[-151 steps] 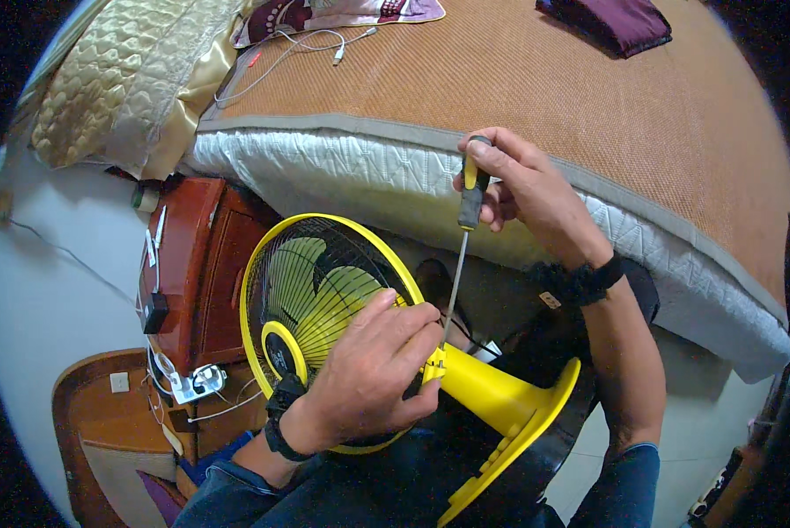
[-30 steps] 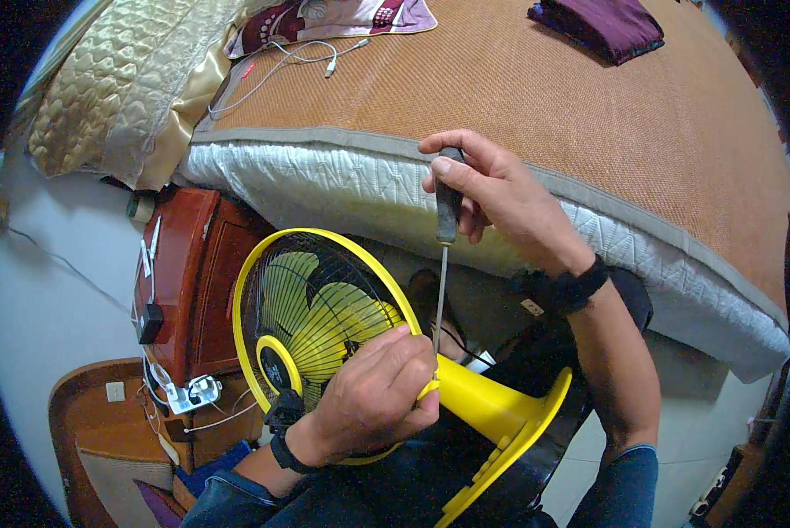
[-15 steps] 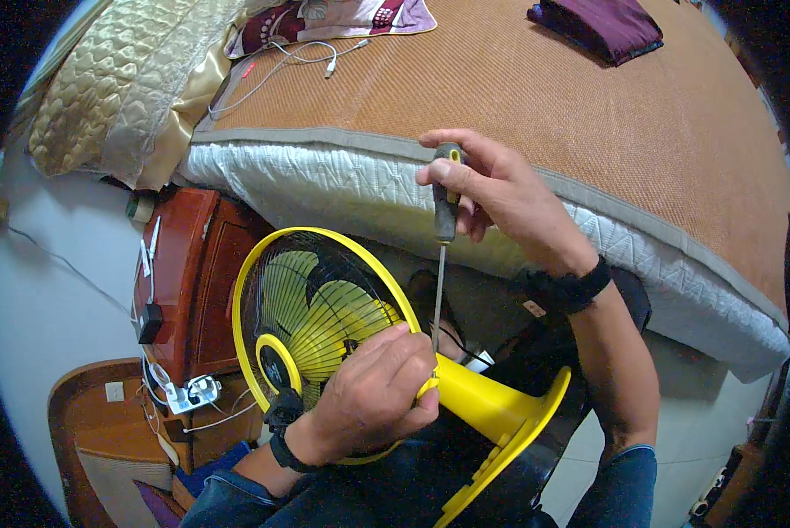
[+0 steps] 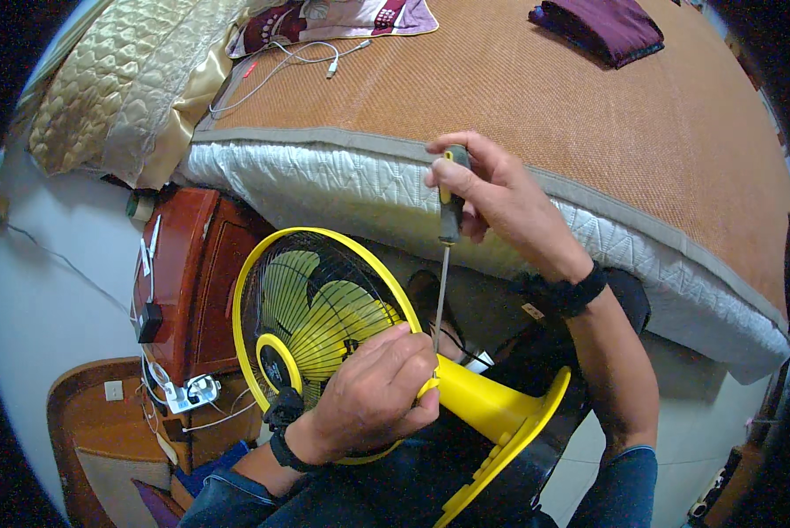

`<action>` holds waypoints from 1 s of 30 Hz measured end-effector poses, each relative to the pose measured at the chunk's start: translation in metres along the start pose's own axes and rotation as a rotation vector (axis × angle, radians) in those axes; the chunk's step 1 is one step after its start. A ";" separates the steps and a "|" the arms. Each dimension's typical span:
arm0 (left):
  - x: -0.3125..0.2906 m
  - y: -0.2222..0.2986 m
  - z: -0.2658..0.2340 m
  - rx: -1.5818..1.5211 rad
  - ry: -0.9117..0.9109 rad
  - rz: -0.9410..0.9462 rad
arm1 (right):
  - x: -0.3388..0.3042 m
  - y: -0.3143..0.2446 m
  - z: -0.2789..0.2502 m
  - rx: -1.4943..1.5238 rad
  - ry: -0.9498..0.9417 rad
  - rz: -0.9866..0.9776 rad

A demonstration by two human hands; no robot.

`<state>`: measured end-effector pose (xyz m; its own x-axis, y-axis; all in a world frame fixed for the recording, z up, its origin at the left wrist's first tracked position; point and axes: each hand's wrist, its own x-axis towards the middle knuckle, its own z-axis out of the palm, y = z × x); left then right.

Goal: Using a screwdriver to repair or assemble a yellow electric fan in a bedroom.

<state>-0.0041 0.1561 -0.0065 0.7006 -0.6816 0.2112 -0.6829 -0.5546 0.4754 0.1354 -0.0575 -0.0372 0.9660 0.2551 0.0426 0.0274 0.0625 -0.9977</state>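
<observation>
A yellow electric fan (image 4: 492, 403) lies tilted across my lap, its round grille toward the left and its base toward the lower right. My left hand (image 4: 379, 387) is closed around the fan's neck, just behind the grille. Above it, my right hand (image 4: 500, 189) grips the grey and yellow handle of a screwdriver (image 4: 451, 211) between thumb and fingers. The screwdriver stands nearly upright, its metal shaft running down to the neck beside my left fingertips. The tip and whatever it meets are hidden there.
Beyond the fan is a bed (image 4: 500, 88) with a woven mat, a white cable (image 4: 300, 58) and folded purple cloth (image 4: 597, 32). At the left stand a red-brown cabinet (image 4: 179, 290) and a power strip (image 4: 192, 394) with plugs. A quilt (image 4: 131, 79) hangs at the upper left.
The screwdriver handle has turned in my right fingers and leans slightly further right. My left hand and the fan stay in place.
</observation>
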 end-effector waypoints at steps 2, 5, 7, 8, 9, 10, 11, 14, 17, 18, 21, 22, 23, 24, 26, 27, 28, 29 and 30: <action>0.000 0.000 0.000 0.005 0.003 -0.002 | -0.004 -0.011 -0.001 0.117 -0.011 0.075; 0.000 0.000 0.000 -0.007 0.004 -0.001 | -0.002 -0.005 -0.004 0.155 -0.030 0.094; 0.000 0.001 -0.001 -0.011 -0.005 -0.002 | -0.001 -0.001 -0.008 0.071 -0.033 0.037; 0.000 0.000 0.000 -0.011 -0.005 -0.003 | 0.000 -0.002 -0.008 -0.014 -0.017 0.084; 0.000 0.000 0.000 -0.015 -0.005 -0.006 | 0.000 -0.003 -0.008 -0.100 -0.001 0.130; 0.000 0.000 0.000 -0.019 -0.005 -0.008 | -0.001 -0.004 -0.007 -0.099 -0.002 0.130; 0.000 0.000 0.001 -0.019 -0.005 -0.009 | -0.004 -0.006 -0.006 -0.117 0.007 0.073; 0.000 0.000 0.001 -0.015 0.001 -0.001 | -0.003 -0.005 -0.006 -0.109 -0.004 0.036; -0.001 -0.001 0.002 -0.011 0.005 0.001 | -0.003 -0.004 -0.004 -0.005 -0.015 0.059; 0.000 -0.001 0.002 -0.010 0.004 0.001 | -0.004 -0.004 -0.003 0.072 -0.007 0.062; -0.001 0.000 0.001 -0.005 0.004 -0.004 | -0.007 -0.015 0.000 0.230 0.000 0.144; -0.001 0.000 0.001 -0.003 0.005 -0.006 | -0.005 -0.012 -0.001 0.232 -0.003 0.145; -0.001 0.000 0.001 -0.004 0.005 -0.004 | -0.002 -0.005 -0.005 0.107 -0.023 0.131; -0.001 0.000 0.002 -0.002 0.004 -0.003 | -0.001 -0.001 -0.007 -0.017 -0.042 0.118; -0.001 0.000 0.002 0.000 0.004 -0.003 | 0.001 0.004 -0.008 -0.068 -0.020 0.105; -0.001 0.000 0.002 0.000 0.004 -0.002 | 0.001 0.005 -0.008 -0.118 0.001 0.092; -0.001 -0.001 0.003 0.000 0.004 -0.001 | 0.000 0.004 -0.007 -0.118 0.001 0.092; -0.001 -0.001 0.003 0.000 0.003 -0.002 | -0.001 0.004 -0.005 -0.138 0.016 0.032; -0.001 -0.001 0.003 -0.001 0.005 -0.001 | -0.002 0.003 -0.004 -0.157 0.032 -0.027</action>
<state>-0.0049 0.1559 -0.0093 0.7024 -0.6784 0.2153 -0.6820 -0.5549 0.4765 0.1342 -0.0622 -0.0402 0.9719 0.2243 0.0707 0.0915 -0.0835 -0.9923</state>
